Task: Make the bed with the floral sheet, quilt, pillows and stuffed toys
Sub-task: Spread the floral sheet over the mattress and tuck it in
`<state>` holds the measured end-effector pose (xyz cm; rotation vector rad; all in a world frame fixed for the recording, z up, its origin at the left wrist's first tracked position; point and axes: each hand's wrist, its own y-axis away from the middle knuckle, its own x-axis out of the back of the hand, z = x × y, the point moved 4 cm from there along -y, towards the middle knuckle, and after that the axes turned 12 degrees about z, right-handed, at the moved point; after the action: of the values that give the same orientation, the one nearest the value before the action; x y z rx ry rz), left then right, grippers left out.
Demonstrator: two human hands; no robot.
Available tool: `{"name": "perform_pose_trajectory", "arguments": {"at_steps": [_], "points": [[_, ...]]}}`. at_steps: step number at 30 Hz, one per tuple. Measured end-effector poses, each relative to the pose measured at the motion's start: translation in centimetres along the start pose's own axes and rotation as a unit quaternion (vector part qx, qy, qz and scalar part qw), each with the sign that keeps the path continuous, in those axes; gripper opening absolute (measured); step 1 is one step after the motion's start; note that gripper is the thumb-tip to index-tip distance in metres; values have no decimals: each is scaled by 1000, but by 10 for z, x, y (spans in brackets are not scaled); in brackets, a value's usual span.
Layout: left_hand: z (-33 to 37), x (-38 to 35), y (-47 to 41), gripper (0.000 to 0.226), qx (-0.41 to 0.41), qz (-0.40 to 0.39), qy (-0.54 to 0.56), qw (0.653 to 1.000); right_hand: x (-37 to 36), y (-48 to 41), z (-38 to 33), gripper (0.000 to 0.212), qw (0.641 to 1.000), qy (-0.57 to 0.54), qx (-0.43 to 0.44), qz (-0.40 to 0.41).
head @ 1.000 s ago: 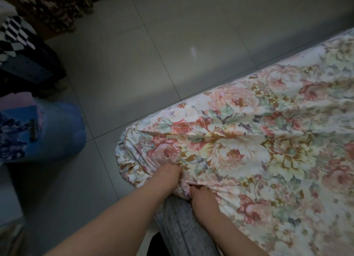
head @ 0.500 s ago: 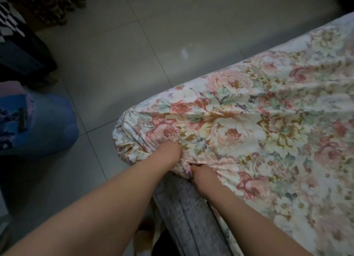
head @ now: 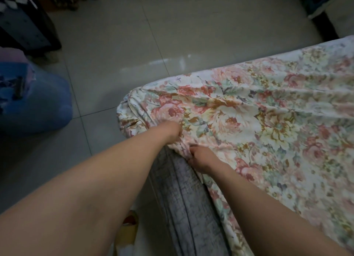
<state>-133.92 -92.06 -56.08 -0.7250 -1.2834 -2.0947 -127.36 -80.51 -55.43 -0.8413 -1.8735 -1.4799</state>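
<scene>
The floral sheet (head: 268,121) is lying spread over the top of the bed and wrapping round its near corner, where the cloth is gathering in folds. Along the bed's near edge the hem is ending high, leaving the grey mattress side (head: 182,198) showing below it. The left grip (head: 172,130) is bunching the hem close to that corner, with its fingers curling into the fabric. The right grip (head: 201,158) is working just beside it on the same gather, curling round the hem where the cloth is meeting the grey side, and its fingertips are hiding in the fold. On the tiled floor (head: 134,45) a blue bag (head: 34,102) is lying well apart from the bed's corner, with a dark cabinet (head: 24,26) standing beyond it.
</scene>
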Motion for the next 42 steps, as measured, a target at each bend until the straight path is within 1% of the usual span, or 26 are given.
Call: {"name": "perform_pose_trajectory", "arguments": {"at_steps": [4,8,10,12,13,14,15,16,18,20,22,23,24,25,27,28,30,31,32,33,34,36,37,39,40,42], "points": [[3,0,3,37,-4,-1,-18,1000,1,3,1,40,1000,7,10,-13],[1,-1,7,34,-12,27,-22,999,1,11,9,40,998,-48,3,31],[-1,-3,11,32,-15,43,-9,999,-3,23,14,36,988,-121,-31,95],[-3,-3,17,27,-22,68,19,997,-1,44,16,27,959,-165,-69,222],[-5,-4,21,25,-25,82,28,996,1,57,15,27,946,-135,-66,287],[-6,-2,24,25,-31,92,34,995,2,69,14,29,943,-85,-60,317],[-5,2,28,24,-36,92,38,994,-1,79,11,31,948,-46,-63,308],[-5,3,31,24,-40,82,45,995,-9,86,10,32,958,-16,-64,278],[0,10,36,21,-56,31,39,997,-19,92,11,21,971,8,-55,233],[4,17,39,21,-65,-45,9,997,-5,92,15,15,980,-87,-56,169],[3,25,42,23,-78,-96,-58,991,17,90,15,12,974,-212,-56,59],[3,27,40,22,-90,-88,-85,988,27,89,16,13,974,-215,-52,49],[1,30,37,21,-105,-58,-88,989,34,88,17,15,981,-172,-56,67],[-3,33,34,18,-117,-15,-67,991,36,87,17,24,989,-100,-71,85],[-11,38,35,19,-141,79,-16,987,19,88,15,46,989,39,-112,94],[-16,38,38,20,-151,133,-5,980,8,87,14,43,986,72,-119,96],[-20,34,57,22,-161,279,-17,947,0,87,16,29,983,50,-136,113],[-16,27,71,24,-160,346,-7,924,3,85,23,25,984,13,-138,116],[-12,16,87,25,-164,391,23,905,10,84,31,19,984,-32,-140,105],[-2,5,102,24,-183,404,57,894,18,82,43,13,980,-92,-151,94],[11,-10,112,23,-225,398,77,886,28,82,53,11,969,-160,-168,82],[39,-43,117,15,-316,383,24,867,41,83,64,16,953,-247,-169,55],[53,-53,113,22,-340,383,-18,859,43,81,67,16,959,-238,-149,47],[67,-56,94,51,-339,379,-87,856,43,77,58,14,974,-188,-119,44],[74,-54,84,56,-337,380,-96,856,40,75,55,15,976,-171,-119,54],[83,-50,69,43,-343,341,-121,867,27,80,51,24,971,-150,-150,109]]}}
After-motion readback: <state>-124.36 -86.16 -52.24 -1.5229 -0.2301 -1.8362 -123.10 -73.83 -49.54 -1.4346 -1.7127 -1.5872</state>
